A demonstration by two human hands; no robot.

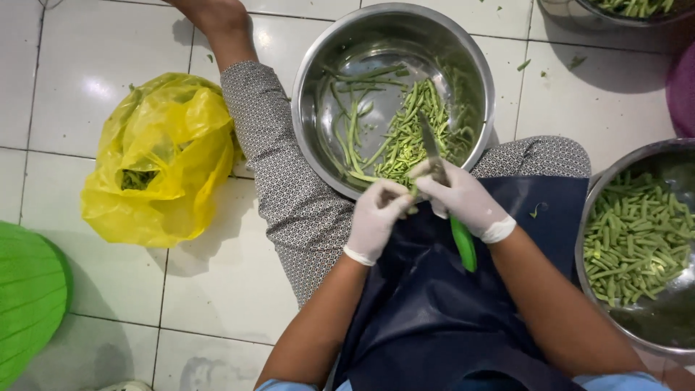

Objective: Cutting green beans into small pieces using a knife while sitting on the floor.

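We sit on a floor of glossy white tiles (94,87) with dark grout lines, overhead light glaring off them. A crumpled yellow plastic bag (163,159) lies on it; below and to the left of the bag a green curved object (25,297) juts in, and scattered green scraps (523,65) dot the tiles far to the bag's right.

Steel bowl (463,65): polished metal, mirror-bright, wet sheen inside. Second metal bowl (590,217) at right: same glossy finish. Gloves on left hand (376,217) and right hand (463,199): thin white, matt, smooth. Knife (445,195): dull grey metal blade, glossy green plastic handle. Bag (163,156): yellow plastic film, crinkled, shiny. Apron (434,311): dark blue cloth, matt. Floor tiles (94,94): white, glazed, reflective.
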